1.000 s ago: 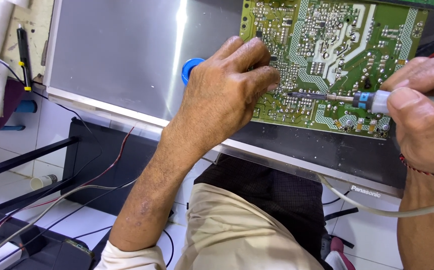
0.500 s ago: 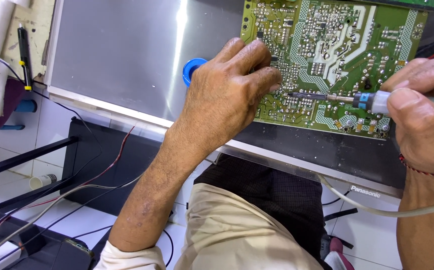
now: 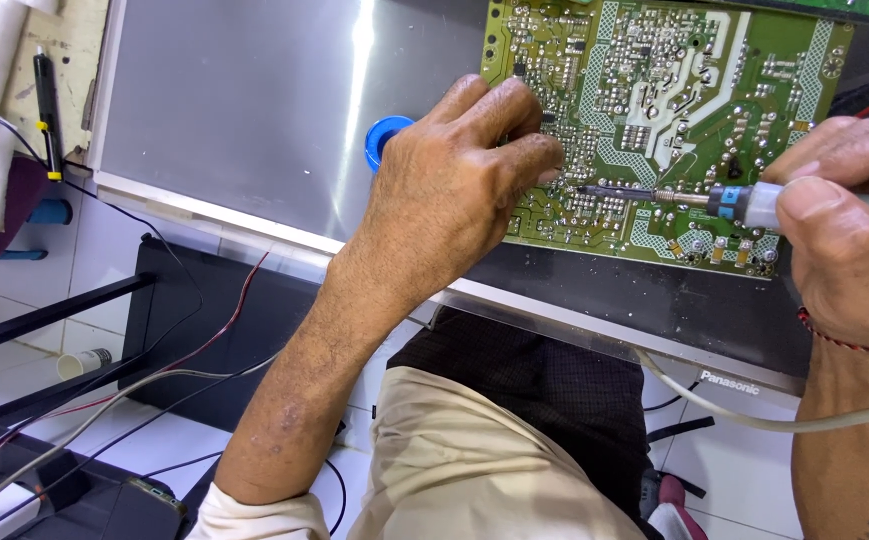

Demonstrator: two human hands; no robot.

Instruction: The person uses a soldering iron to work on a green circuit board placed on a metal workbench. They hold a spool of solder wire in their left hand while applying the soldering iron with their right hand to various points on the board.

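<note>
The green circuit board [image 3: 674, 110] lies with its solder side up, full of small silver points and pale tracks, on the dark back of a flat panel [image 3: 254, 110] that rests on the bench. The right hand [image 3: 844, 230] has its grip closed around a soldering iron [image 3: 754, 200], whose thin tip touches the board near its lower edge. The left hand [image 3: 454, 190] rests on the board's left part, fingers bent together; what they pinch I cannot tell. A blue round thing [image 3: 384, 135] shows just behind this hand.

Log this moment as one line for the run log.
left hand: resting on green circuit board | right hand: holding soldering iron, tip on board | blue spool behind left hand
</note>
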